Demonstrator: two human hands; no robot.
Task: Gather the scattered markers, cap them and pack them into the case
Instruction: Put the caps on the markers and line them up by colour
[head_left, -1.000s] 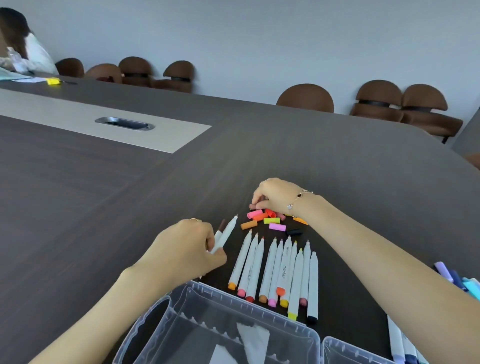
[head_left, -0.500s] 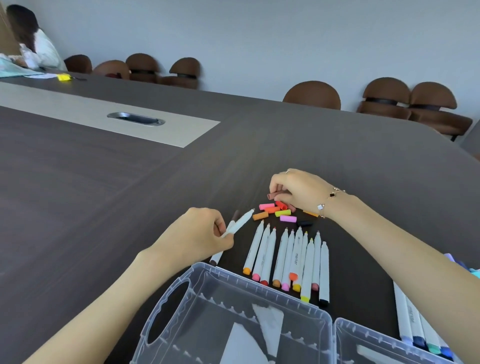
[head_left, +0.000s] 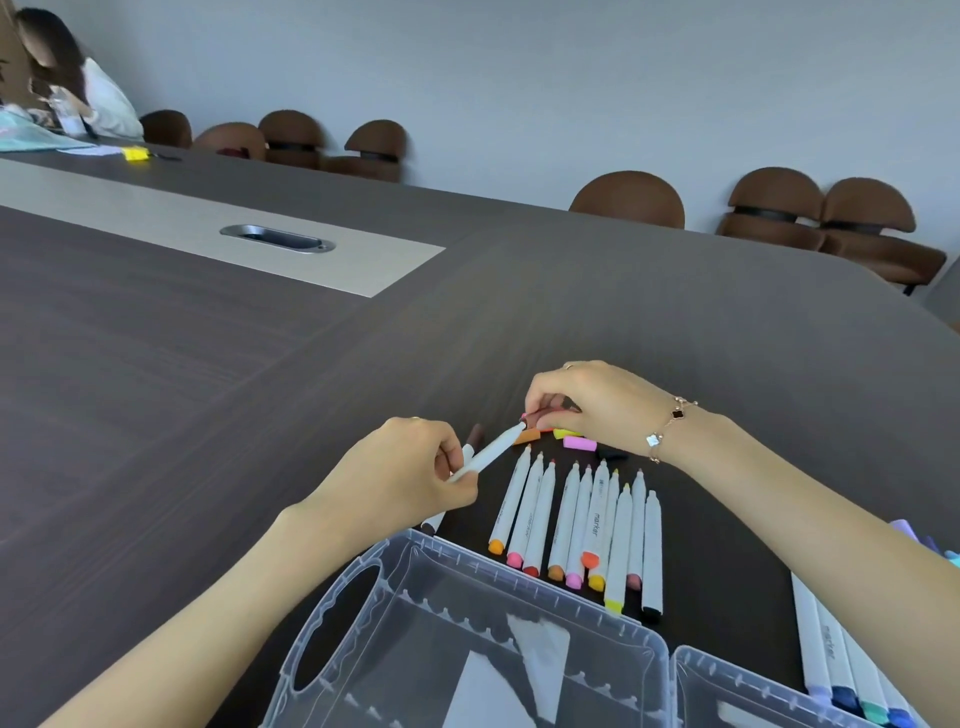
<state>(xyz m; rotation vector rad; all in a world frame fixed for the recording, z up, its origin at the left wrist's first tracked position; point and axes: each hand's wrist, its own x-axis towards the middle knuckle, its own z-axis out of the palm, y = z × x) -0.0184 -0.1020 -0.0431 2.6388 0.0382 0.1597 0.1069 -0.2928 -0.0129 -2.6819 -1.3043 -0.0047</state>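
My left hand (head_left: 405, 475) grips a white marker (head_left: 488, 452) with its bare tip pointing up and right. My right hand (head_left: 587, 402) pinches a dark brownish cap (head_left: 553, 413) just beyond that tip, above a small pile of loose coloured caps (head_left: 576, 440). A row of several uncapped white markers (head_left: 587, 525) lies side by side on the dark table, coloured ends toward me. Another capped brown marker (head_left: 470, 447) lies partly hidden under my left hand. The clear plastic case (head_left: 467, 639) sits open at the near edge.
More capped markers (head_left: 841, 670) lie at the lower right beside the case's second half (head_left: 748, 696). Brown chairs (head_left: 628, 200) line the far side of the table. A person sits at the far left corner. A metal cable port (head_left: 278, 238) sits in the light table strip.
My right hand has lifted a cap from the pile and brought it toward the marker tip. My left hand has raised the marker toward it. The view has shifted slightly.
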